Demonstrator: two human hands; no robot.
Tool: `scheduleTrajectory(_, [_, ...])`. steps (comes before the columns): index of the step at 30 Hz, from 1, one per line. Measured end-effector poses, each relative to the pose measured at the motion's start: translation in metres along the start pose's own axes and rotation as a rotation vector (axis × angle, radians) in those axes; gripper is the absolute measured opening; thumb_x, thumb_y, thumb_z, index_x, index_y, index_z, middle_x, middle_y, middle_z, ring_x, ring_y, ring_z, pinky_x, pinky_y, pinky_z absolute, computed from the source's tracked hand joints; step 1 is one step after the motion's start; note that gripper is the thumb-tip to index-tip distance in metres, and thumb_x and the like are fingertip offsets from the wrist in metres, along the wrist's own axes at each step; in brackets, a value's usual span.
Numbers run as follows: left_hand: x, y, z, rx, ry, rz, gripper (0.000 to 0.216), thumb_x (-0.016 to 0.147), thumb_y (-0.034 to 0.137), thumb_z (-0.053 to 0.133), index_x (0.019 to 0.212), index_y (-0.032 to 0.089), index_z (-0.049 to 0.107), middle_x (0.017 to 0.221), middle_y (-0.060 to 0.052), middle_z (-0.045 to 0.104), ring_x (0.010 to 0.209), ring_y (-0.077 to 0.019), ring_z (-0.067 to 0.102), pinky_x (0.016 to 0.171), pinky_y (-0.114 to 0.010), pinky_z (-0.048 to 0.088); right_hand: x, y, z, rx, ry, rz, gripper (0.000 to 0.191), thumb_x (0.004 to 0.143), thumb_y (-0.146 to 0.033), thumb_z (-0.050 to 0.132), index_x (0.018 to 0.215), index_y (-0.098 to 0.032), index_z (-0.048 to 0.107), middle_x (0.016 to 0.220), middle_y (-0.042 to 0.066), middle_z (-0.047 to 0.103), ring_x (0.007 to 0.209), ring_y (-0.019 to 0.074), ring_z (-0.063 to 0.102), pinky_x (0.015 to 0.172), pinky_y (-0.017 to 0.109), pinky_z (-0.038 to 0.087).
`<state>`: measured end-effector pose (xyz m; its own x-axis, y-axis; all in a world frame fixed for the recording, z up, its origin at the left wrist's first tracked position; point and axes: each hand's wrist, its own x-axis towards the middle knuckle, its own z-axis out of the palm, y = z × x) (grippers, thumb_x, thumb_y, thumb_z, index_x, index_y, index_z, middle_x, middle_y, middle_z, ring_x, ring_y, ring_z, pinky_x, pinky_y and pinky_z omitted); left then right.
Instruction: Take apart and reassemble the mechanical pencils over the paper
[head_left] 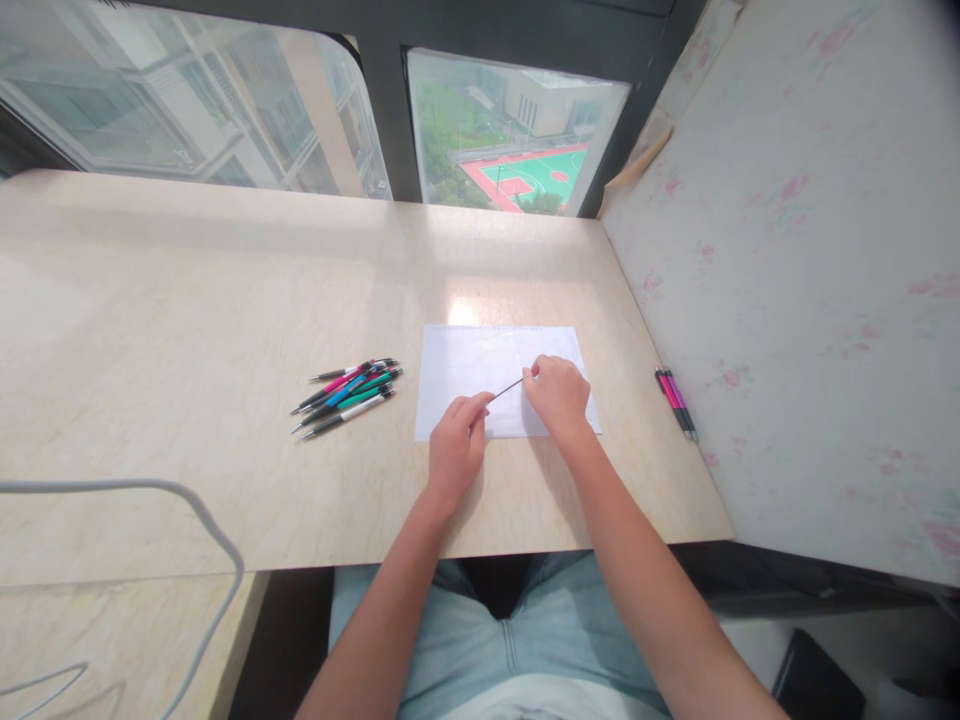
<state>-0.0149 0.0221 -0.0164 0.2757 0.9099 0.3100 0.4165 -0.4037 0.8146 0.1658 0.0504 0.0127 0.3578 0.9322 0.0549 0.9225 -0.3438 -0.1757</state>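
Over a white sheet of paper on the table, a thin dark rod, slim like a pen refill, spans the gap between my two hands. My left hand pinches its lower left end between thumb and fingers. At the upper right end, my right hand is closed, with curled fingers that partly hide the tip. The rod slants up to the right. Left of the paper lies a loose pile of click pens with black grips and white, pink, blue and green barrels.
Two pens with purple-pink barrels lie by the flowered wall at the right. A grey cable loops over the table at the lower left. Windows stand behind the far edge.
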Motion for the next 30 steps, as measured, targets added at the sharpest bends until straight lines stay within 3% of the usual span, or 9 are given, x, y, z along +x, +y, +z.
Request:
scheduleTrajectory(11, [0.0,-0.002,0.001,-0.008,0.0,-0.003,0.033,0.095,0.013,0.044,0.119,0.023,0.064,0.096,-0.004,0.067,0.088,-0.0168,0.064,0.079,-0.031,0.051,-0.001,0.0,0.004,-0.021,0.01,0.007,0.022,0.094,-0.035,0.057,0.089,-0.018,0.071,0.092,0.012,0.071,0.092,0.0257,0.064,0.064,0.031,0.043])
scheduleTrajectory(16, [0.0,-0.002,0.001,-0.006,0.003,-0.001,0.035,0.095,0.011,0.043,0.12,0.023,0.063,0.096,-0.004,0.066,0.09,-0.0169,0.064,0.08,-0.031,0.05,-0.012,0.015,-0.004,0.115,0.108,-0.04,0.02,0.094,-0.032,0.055,0.087,-0.02,0.07,0.088,0.009,0.07,0.087,0.0248,0.062,0.066,0.032,0.043])
scheduleTrajectory(22, [-0.003,0.0,0.001,0.093,-0.11,0.063,0.036,0.095,0.013,0.045,0.124,0.023,0.064,0.1,-0.005,0.065,0.088,-0.0167,0.063,0.078,-0.03,0.049,-0.045,0.039,-0.02,0.338,0.344,-0.414,0.023,0.095,-0.021,0.052,0.11,-0.02,0.069,0.107,0.011,0.07,0.101,0.0245,0.059,0.086,0.038,0.048])
scheduleTrajectory(26, [-0.004,-0.002,0.003,0.158,-0.208,0.202,0.046,0.089,0.005,0.046,0.126,0.024,0.064,0.098,-0.005,0.065,0.086,-0.0171,0.061,0.074,-0.029,0.048,-0.054,0.047,-0.03,0.245,0.279,-0.669,0.021,0.096,-0.018,0.054,0.104,-0.024,0.072,0.106,0.008,0.071,0.105,0.0238,0.057,0.089,0.038,0.046])
scheduleTrajectory(30, [-0.002,-0.002,0.004,0.194,-0.237,0.3,0.049,0.085,0.004,0.045,0.125,0.024,0.066,0.096,-0.006,0.065,0.084,-0.0178,0.059,0.073,-0.03,0.048,-0.055,0.054,-0.033,0.116,0.178,-0.77,0.025,0.097,-0.014,0.052,0.089,-0.025,0.074,0.09,0.006,0.07,0.094,0.0214,0.057,0.081,0.036,0.042])
